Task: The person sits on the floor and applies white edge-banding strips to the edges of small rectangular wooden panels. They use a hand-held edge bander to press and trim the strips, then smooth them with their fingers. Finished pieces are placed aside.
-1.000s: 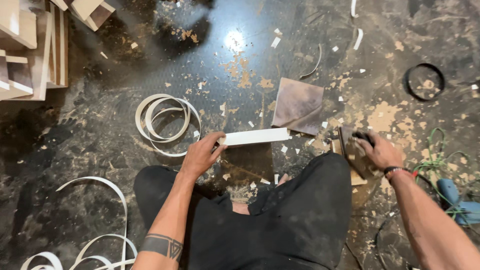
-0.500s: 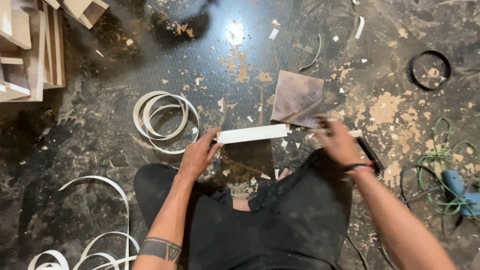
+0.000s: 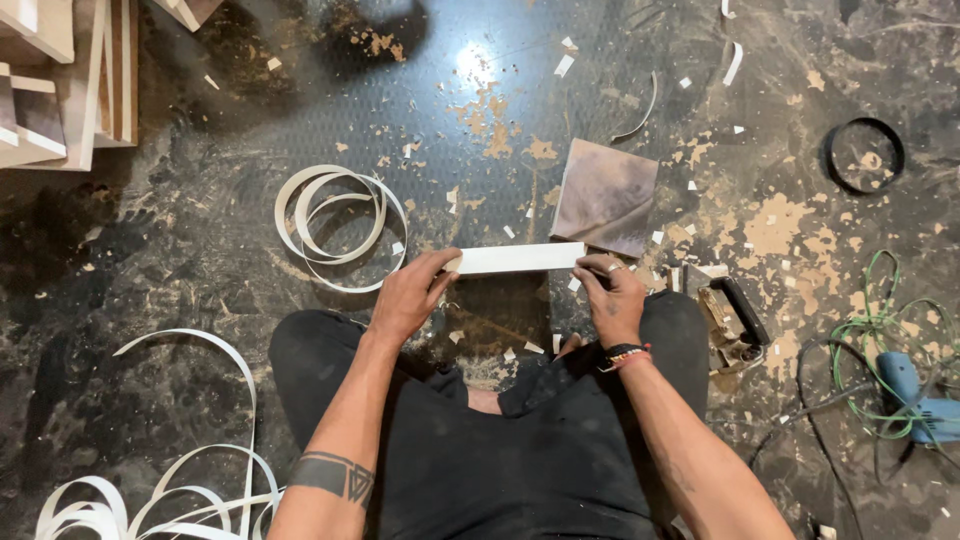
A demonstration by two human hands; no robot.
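I sit on a dark, scrap-strewn floor with a small board standing on edge in front of my knees. Its top edge shows as a white strip point(image 3: 520, 258). My left hand point(image 3: 410, 295) grips the board's left end, thumb on the white edge. My right hand point(image 3: 608, 293), with a ring and a wristband, holds the right end with fingers pinched on it. A hand tool with a black handle point(image 3: 735, 315) lies on the floor just right of my right hand.
A flat grey-brown square panel point(image 3: 605, 195) lies beyond the board. Coils of white edge banding point(image 3: 335, 225) lie at left, with more point(image 3: 160, 490) at lower left. Wooden box parts point(image 3: 60, 80) are stacked top left. A black ring point(image 3: 863, 155), green cable point(image 3: 880, 330) and blue power tool point(image 3: 915, 395) are at right.
My right hand let go of the black-handled tool at right, moved left and took hold of the board's right end. The left hand stayed on the left end.
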